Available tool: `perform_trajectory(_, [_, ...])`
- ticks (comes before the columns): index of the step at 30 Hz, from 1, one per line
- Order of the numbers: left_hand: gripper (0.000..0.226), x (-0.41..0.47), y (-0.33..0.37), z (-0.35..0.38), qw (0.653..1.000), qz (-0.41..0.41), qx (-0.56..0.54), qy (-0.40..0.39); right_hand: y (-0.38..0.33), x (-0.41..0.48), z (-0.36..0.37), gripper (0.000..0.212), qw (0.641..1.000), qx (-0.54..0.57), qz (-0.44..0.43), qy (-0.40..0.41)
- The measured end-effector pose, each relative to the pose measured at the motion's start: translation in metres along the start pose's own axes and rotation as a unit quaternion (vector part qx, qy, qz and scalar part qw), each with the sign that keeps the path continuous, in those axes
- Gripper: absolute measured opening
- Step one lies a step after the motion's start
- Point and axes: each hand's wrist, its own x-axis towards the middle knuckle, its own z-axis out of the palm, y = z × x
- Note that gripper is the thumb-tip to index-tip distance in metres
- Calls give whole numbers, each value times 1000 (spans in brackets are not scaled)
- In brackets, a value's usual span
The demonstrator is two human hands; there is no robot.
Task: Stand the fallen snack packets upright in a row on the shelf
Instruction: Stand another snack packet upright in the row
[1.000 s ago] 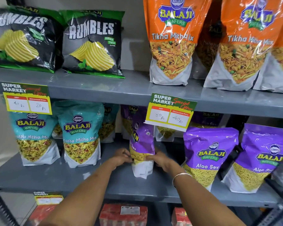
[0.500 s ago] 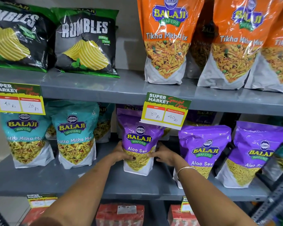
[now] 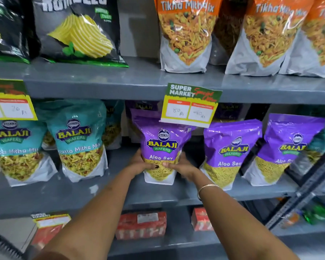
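A purple Aloo Sev packet (image 3: 162, 145) stands upright, front facing me, on the grey middle shelf (image 3: 83, 192). My left hand (image 3: 141, 163) clasps its lower left side and my right hand (image 3: 183, 167) clasps its lower right side, thumbs across the front. Two more purple Aloo Sev packets (image 3: 231, 152) (image 3: 287, 147) stand upright to its right. Two teal Khatta Mitha Mix packets (image 3: 81, 141) (image 3: 13, 147) stand upright to its left.
A price tag (image 3: 190, 105) hangs from the upper shelf edge just above the held packet. Orange Tikha Mitha Mix packets (image 3: 186, 34) and black chip bags (image 3: 79, 32) fill the upper shelf. Further packets stand behind the front row. Red boxes (image 3: 141, 225) lie on the bottom shelf.
The purple packet turned from side-on to facing front and now stands upright between my hands. The view has moved closer to the shelf.
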Motion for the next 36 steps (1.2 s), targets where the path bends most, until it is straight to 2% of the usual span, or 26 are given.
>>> perform_trajectory(4, [78,-20,1,16,1000,9,-15,15,4,-18,-13,35,999,-27,13,-12])
perform_trajectory(6, [86,-31,1,24,999,10,-5,31,8,-25,-25,66,998,-45,34,-28])
perform_trajectory(8, [83,-41,0,32,999,3,11,43,16,-25,-33,91,996,-56,52,-41])
perform_trajectory(11, [75,-58,4,44,998,-6,18,62,20,-32,-41,106,993,-78,65,-54])
perform_trajectory(12, [79,-61,5,44,998,-10,18,64,21,-33,-41,103,993,-81,67,-60])
perform_trajectory(15, [91,-71,11,53,997,-29,16,74,26,-38,-49,76,993,-87,42,-69])
perform_trajectory(17, [92,-76,8,59,996,-40,3,74,35,-40,-54,82,993,-95,36,-58])
perform_trajectory(20, [79,-82,-5,70,995,-50,33,76,49,-40,-55,103,994,-99,28,-24])
perform_trajectory(22, [70,-82,-9,73,995,-52,33,82,52,-37,-51,98,995,-94,43,-18])
perform_trajectory(25, [60,-78,-11,62,993,-53,40,97,55,-27,-34,77,997,-54,59,-5])
perform_trajectory(27, [62,-75,-14,49,993,-55,40,97,56,-22,-22,74,997,-46,67,2])
perform_trajectory(32, [70,-68,-27,9,993,-53,39,98,60,-2,13,85,997,-40,70,-14])
perform_trajectory(36, [79,-64,-38,-17,993,-53,37,94,52,3,39,74,996,-49,74,-19])
